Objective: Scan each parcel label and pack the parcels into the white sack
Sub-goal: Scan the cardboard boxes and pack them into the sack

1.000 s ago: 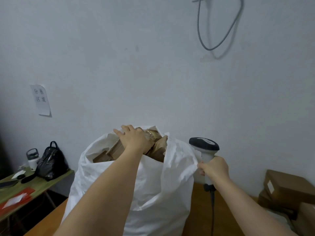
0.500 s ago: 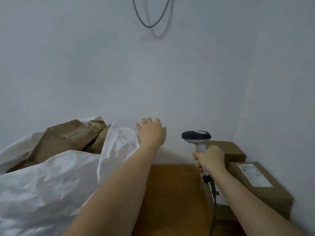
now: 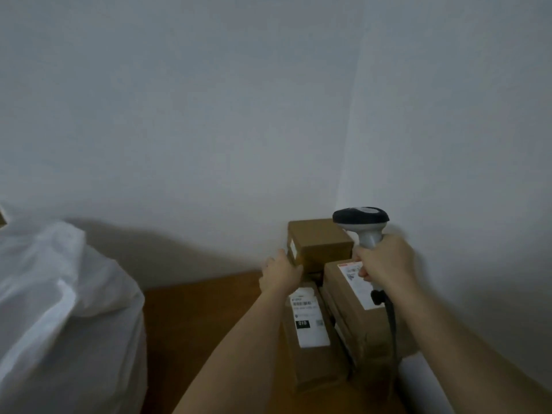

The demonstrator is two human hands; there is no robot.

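Left hand (image 3: 280,271) reaches into the corner stack of parcels, fingers curled against the left face of the top box (image 3: 321,245), thumb toward its lower front edge; whether it truly grips is not clear from the head view. Top box: small brown carton, white label strip on its left side, seated on the boxes below. Right hand (image 3: 385,264) is closed round the handle of the scanner (image 3: 363,224), dark head up, cable hanging below the fist. Scanner hand hovers over the right box (image 3: 358,318), brown, white label partly covered by the fist. Front box (image 3: 310,339) lies just beside it to the left, label up with barcode and a black "010" patch. Sack (image 3: 65,309), white, crumpled, sits at far left, well apart from both hands.
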